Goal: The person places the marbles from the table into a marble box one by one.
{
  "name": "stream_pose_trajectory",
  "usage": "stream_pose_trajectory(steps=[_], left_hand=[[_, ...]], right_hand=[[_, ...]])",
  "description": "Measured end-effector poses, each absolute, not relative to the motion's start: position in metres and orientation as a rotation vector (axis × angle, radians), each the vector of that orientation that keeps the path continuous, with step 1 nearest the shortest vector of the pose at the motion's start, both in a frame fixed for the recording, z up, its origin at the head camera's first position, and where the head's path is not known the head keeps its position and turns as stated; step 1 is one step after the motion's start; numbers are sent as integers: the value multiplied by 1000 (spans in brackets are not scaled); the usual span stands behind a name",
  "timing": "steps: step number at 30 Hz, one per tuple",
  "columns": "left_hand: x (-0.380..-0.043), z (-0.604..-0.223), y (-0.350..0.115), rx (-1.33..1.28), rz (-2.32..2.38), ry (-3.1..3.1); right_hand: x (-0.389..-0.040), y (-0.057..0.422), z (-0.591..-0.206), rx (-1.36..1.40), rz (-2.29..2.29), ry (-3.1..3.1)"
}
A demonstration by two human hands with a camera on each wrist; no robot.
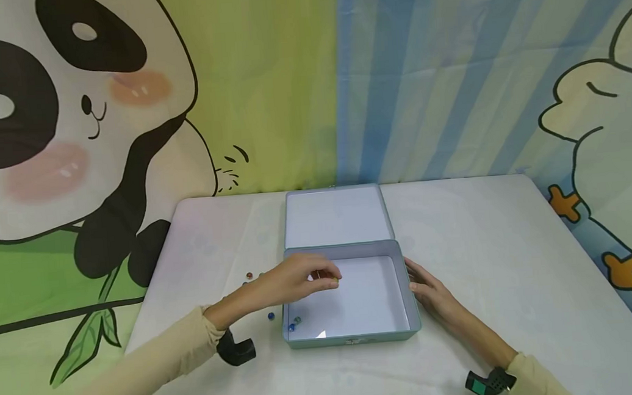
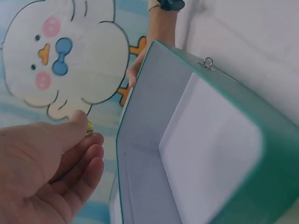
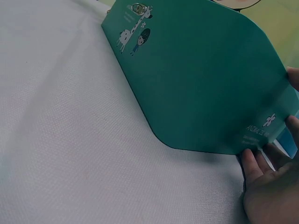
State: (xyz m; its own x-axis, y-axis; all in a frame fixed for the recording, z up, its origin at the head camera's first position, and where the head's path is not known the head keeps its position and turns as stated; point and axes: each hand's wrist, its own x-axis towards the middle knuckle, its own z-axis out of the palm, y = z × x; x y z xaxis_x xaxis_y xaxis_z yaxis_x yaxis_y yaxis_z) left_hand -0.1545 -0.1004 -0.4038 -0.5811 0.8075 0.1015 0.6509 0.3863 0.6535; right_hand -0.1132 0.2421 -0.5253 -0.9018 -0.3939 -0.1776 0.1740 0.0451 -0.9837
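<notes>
My left hand (image 1: 298, 278) is over the open metal box (image 1: 353, 340) and pinches a small yellow glass marble (image 2: 89, 128) between thumb and forefinger. The other fingers curl loosely below it in the left wrist view. My right hand (image 1: 435, 296) rests against the right side of the box, its fingertips touching the green wall (image 3: 196, 84). Inside, a blue marble (image 1: 292, 327) and a greenish marble (image 1: 297, 320) lie in the near left corner.
The box's lid (image 1: 336, 215) is folded back on the white-covered table (image 1: 478, 229). Left of the box lie a red marble (image 1: 249, 275), a blue marble (image 1: 271, 316) and others partly behind my left forearm. A printed cartoon curtain (image 1: 264, 91) hangs behind the table.
</notes>
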Motion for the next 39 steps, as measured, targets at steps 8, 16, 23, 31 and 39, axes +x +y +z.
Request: stream_pose_trajectory(steps=[8, 16, 23, 31, 39], left_hand=[[-179, -412, -42, 1328, 900, 2260], [-199, -430, 5, 1373, 695, 2228], [-208, -457, 32, 1355, 657, 2240], [-209, -481, 42, 1288, 674, 2233], [-210, -486, 47, 1278, 704, 2275]], right_hand=[[-112, 240, -523, -208, -1890, 1940], [-114, 240, -521, -224, -1889, 1928], [-114, 241, -522, -210, -1906, 1921], [-113, 236, -521, -179, -1913, 1888], [-113, 238, -519, -184, -1910, 1906]])
